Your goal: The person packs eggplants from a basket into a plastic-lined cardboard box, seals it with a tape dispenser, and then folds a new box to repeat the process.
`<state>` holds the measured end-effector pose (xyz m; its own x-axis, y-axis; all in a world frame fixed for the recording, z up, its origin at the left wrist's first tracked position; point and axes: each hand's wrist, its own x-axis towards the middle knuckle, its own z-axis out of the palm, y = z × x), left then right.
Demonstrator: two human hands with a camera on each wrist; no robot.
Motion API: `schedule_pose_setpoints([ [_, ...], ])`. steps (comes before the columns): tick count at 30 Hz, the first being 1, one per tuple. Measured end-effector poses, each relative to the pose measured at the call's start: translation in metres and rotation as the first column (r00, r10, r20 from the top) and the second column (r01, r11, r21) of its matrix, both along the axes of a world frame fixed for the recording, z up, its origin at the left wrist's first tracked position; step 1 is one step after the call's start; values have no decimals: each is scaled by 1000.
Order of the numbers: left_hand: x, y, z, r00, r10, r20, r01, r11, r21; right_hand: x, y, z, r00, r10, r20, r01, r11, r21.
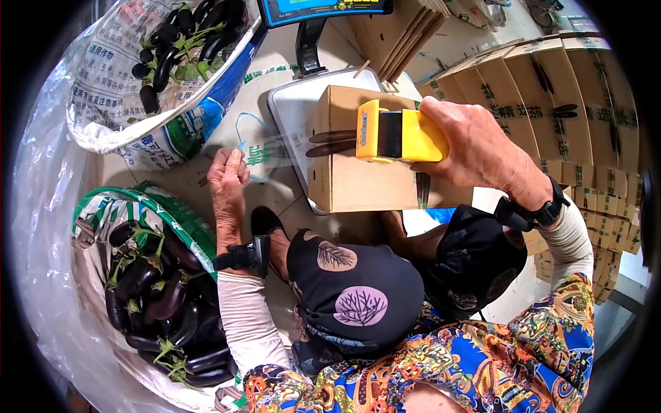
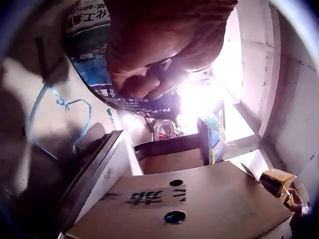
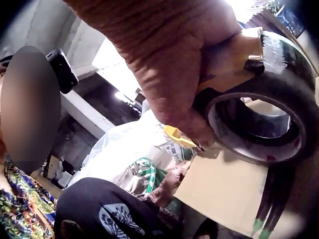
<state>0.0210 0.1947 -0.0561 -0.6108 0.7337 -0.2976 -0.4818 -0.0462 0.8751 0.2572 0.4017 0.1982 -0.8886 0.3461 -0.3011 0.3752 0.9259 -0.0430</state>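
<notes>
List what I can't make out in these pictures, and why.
Contents of the carton, if any: head view, hidden by its closed upper face.
Reading on the scale display: head view, cut off by the top edge.
Anything under the lower-left eggplants: head view, hidden by those on top.
Background beside the left hand: left wrist view, washed out by glare.

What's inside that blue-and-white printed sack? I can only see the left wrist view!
Observer: Shiny, dark purple eggplants with green stems.

Operator: Wow! Is there another big container of them?

Observer: Yes, a white container with a green rim, beside the person's left sleeve, holds more.

Operator: What about that little orange thing at my right edge?

Observer: The right hand grips a yellow plastic tape dispenser; the right wrist view shows its wide, round roll of tape.
</notes>
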Motion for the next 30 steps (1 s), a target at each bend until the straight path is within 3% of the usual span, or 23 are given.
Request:
schedule_pose_setpoints([
  [4, 20, 8, -20, 995, -11, -104, -10, 979, -206, -5, -5, -5, 1000, 8, 15, -8, 1000, 11],
  [7, 34, 19, -38, 989, -16, -148, -16, 977, -213, -9, -8, -5, 998, 11, 61, -13, 999, 31],
  [8, 35, 20, -51, 943, -115, -314, 23, 959, -283, -7, -7, -6, 998, 26, 51, -27, 999, 28],
  [10, 49, 33, -66, 834, -106, -541, -50, 963, -265, -7, -6, -6, 999, 40, 34, -41, 999, 23],
  [16, 77, 52, -62, 858, -211, -469, 35, 934, -357, -11, -13, -2, 1000, 8, 7, -8, 1000, -4],
  [22, 94, 60, -57, 821, -214, -529, 61, 954, -293, -9, -15, -3, 1000, -13, 2, 13, 1000, 1],
  [26, 96, 58, -88, 625, -336, -705, 94, 929, -359, -14, -20, 2, 999, -35, 8, 35, 999, -29],
  [27, 91, 60, -66, 659, -403, -635, 125, 891, -436, -14, -21, 1, 999, -37, 9, 38, 999, -32],
  [30, 82, 62, -56, 401, -670, -625, 154, 722, -675, -13, -23, 2, 999, -39, -5, 39, 999, -23],
])
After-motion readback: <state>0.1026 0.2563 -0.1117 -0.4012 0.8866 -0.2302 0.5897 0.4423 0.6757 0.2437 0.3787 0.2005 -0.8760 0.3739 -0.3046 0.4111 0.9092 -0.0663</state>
